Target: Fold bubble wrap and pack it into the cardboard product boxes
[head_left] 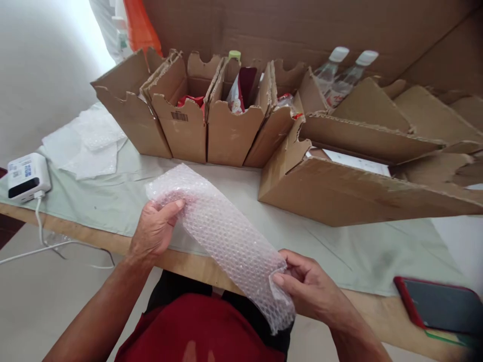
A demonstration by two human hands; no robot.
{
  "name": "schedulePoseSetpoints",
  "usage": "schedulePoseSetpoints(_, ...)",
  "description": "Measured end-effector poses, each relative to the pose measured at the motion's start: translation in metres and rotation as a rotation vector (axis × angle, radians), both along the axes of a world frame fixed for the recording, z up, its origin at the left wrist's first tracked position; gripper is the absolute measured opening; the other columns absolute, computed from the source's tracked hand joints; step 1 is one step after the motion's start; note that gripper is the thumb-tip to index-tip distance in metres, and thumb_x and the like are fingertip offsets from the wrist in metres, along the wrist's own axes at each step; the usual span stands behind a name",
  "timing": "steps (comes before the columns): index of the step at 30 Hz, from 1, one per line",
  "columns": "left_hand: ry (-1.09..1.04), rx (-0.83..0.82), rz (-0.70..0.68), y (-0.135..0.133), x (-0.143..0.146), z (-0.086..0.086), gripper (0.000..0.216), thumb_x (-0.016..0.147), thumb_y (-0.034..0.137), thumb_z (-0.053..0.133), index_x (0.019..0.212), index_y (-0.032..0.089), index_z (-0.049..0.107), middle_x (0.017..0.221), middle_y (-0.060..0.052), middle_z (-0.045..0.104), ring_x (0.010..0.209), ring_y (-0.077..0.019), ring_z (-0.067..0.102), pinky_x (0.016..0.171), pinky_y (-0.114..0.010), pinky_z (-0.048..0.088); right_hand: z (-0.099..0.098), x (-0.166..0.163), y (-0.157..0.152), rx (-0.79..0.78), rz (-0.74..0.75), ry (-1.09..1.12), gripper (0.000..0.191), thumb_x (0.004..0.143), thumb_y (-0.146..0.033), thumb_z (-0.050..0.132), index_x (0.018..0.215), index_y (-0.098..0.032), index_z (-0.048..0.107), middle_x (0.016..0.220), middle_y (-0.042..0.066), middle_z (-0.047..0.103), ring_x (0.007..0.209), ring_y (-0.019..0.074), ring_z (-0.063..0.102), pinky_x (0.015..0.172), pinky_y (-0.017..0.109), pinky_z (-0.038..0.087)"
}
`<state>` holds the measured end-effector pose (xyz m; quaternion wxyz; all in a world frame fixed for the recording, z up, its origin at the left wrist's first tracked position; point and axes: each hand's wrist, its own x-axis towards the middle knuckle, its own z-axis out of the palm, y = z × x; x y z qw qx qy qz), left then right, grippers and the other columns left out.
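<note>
Bubble wrap, rolled into a long tube, is held in the air over the near edge of the bench, running diagonally from upper left to lower right. The left hand is clamped on the upper end, thumb on top and fingers underneath. The right hand is clamped on the lower end, thumb and forefinger pinching the wrap near its loose edge. The lowest part of the tube hangs past the right grip, off the bench edge and over the person's lap.

The bench carries a pale green cloth. Open surface lies between the tube and the cardboard at the back. A row of upright cardboard dividers stands along the far side, with red packets and a green-capped bottle inside. To the right, a low cardboard box lies near the wrap's lower half. Two clear bottles with white caps stand behind it.

At the left bench edge sits a white device with a trailing cable. Loose plastic sheets lie beside it. A red-cased phone rests at the near right corner, well apart from the right hand.
</note>
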<state>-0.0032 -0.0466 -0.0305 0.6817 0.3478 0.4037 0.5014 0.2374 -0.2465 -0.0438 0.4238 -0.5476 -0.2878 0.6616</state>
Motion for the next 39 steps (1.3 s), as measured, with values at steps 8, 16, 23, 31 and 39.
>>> schedulePoseSetpoints(8,0.122,0.15,0.028,0.004,0.008,0.007,0.037,0.069,0.018,0.082,0.104,0.022,0.069,0.1,0.001,0.077,0.095,-0.0174,0.074,0.081,-0.026,0.059,-0.003,0.011,-0.003,0.154,-0.207,-0.693,0.064,0.086,-0.059,0.065,0.136,-0.021,0.053,0.124,0.015,0.068,0.079,0.0181,0.066,0.07,0.034,0.054)
schedulePoseSetpoints(16,0.358,0.05,-0.01,0.026,-0.019,-0.015,0.062,0.068,0.024,0.084,0.125,0.02,0.058,0.079,0.002,0.07,0.069,-0.0143,0.07,0.058,-0.022,0.056,-0.022,-0.015,-0.01,0.259,-0.166,-1.277,0.054,0.09,-0.042,0.063,0.138,-0.02,0.055,0.098,0.007,0.075,0.076,0.0214,0.067,0.076,0.04,0.056)
schedulePoseSetpoints(23,0.592,0.225,-0.094,0.042,-0.004,-0.014,0.081,0.073,0.032,0.079,0.148,0.02,0.05,0.064,0.01,0.053,0.046,-0.0068,0.052,0.054,-0.021,0.047,-0.015,-0.007,-0.011,0.394,-0.154,-1.25,0.037,0.096,-0.038,0.057,0.13,-0.026,0.066,0.087,0.003,0.075,0.077,0.0201,0.072,0.068,0.032,0.058)
schedulePoseSetpoints(31,0.996,0.408,-0.201,-0.01,-0.044,-0.001,0.032,0.078,0.039,0.072,0.106,0.023,0.078,0.07,0.003,0.066,0.05,-0.011,0.049,0.05,-0.023,0.043,-0.004,0.068,0.013,0.248,-0.232,-1.428,0.04,0.088,-0.054,0.058,0.111,-0.026,0.076,0.091,0.007,0.079,0.079,0.0277,0.074,0.067,0.039,0.056)
schedulePoseSetpoints(39,1.069,0.538,-0.19,-0.02,-0.063,0.018,0.036,0.085,0.044,0.066,0.114,0.025,0.074,0.082,-0.002,0.072,0.071,-0.0183,0.065,0.046,-0.02,0.044,-0.005,0.049,0.016,0.43,-0.332,-1.709,0.034,0.099,-0.042,0.049,0.109,-0.02,0.072,0.115,0.015,0.074,0.105,0.0337,0.068,0.092,0.053,0.051)
